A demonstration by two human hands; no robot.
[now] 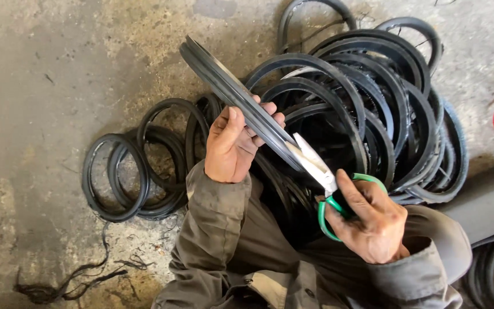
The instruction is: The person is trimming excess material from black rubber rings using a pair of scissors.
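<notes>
The left hand (232,143) is clamped around a black rubber strip (235,94), thumb on top and fingers curled underneath, holding it slanted up toward the upper left. The right hand (370,220) grips green-handled scissors (321,177), fingers through the loops, with the pale blades closing on the strip's lower end (how far they bite is hard to tell). Behind both lies a heap of black rubber rings (384,109) on the stained concrete floor (47,86), with a smaller pile of rings (138,171) to the left
</notes>
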